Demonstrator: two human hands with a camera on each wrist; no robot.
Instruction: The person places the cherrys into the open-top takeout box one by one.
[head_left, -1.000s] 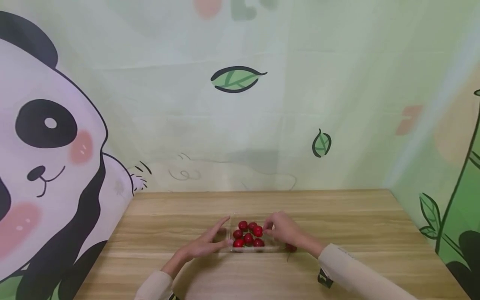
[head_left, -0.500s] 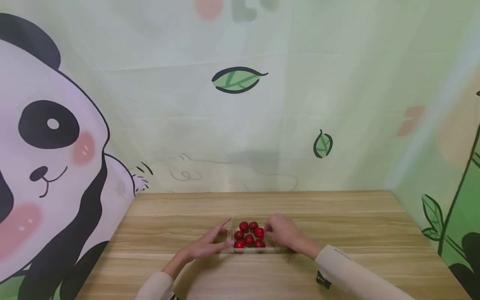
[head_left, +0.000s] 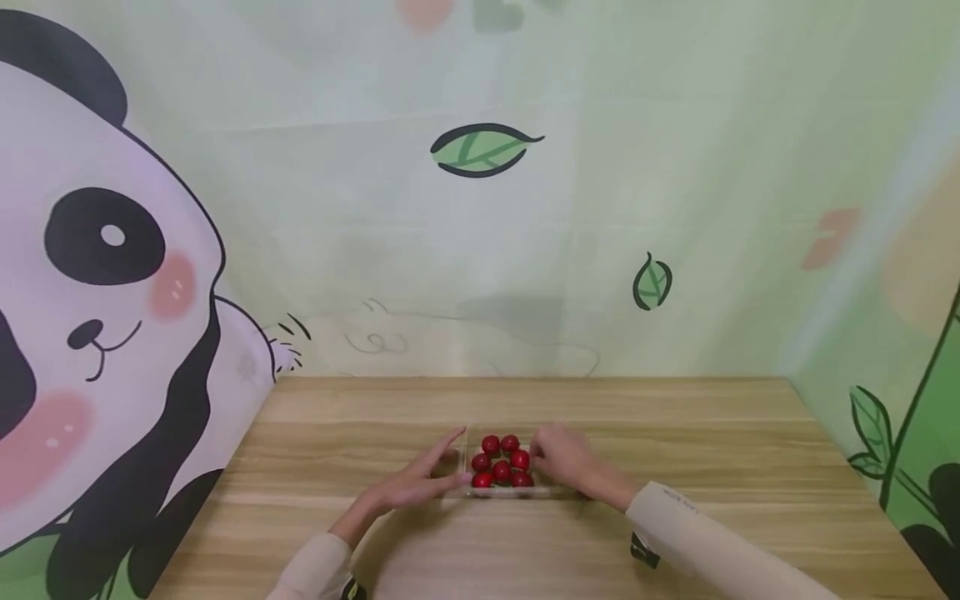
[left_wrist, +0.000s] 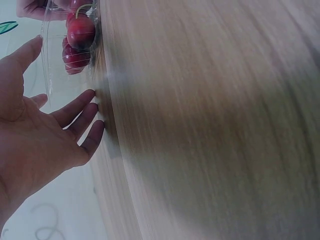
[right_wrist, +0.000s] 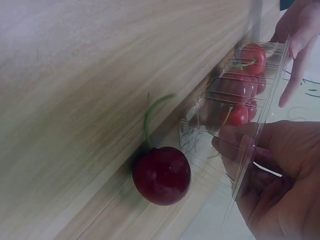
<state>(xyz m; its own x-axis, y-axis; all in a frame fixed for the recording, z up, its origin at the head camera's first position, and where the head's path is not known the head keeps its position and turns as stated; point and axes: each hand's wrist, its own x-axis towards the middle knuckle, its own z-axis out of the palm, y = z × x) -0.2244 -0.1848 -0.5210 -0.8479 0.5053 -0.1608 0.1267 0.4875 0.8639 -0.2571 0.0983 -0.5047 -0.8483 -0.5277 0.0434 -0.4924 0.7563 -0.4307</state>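
Observation:
Several dark red cherries (head_left: 501, 471) sit in a clear plastic box (head_left: 540, 492) on the table. At its left end my left hand (head_left: 412, 483) rests with fingers spread, thumb toward the near corner; the left wrist view shows the same hand (left_wrist: 42, 130) with its palm turned to the box. My right hand (head_left: 573, 458) reaches into the right half, fingers curled. In the right wrist view, fingertips of that hand (right_wrist: 280, 175) pinch at a stemmed cherry (right_wrist: 236, 116) inside; their contact is partly hidden behind the clear wall. One loose cherry (right_wrist: 161, 175) with a green stem lies outside the box.
The wood-grain table (head_left: 337, 417) extends around the box on all sides. Behind it hangs a pale green backdrop (head_left: 375, 208) with a printed panda and leaves. A dark strap (head_left: 643, 550) shows under the right sleeve.
The right hand has turned and settled slightly lower at the box's right side, covering the loose cherry in the head view. The cherry at its fingertips shifted a little nearer. The left hand stays put.

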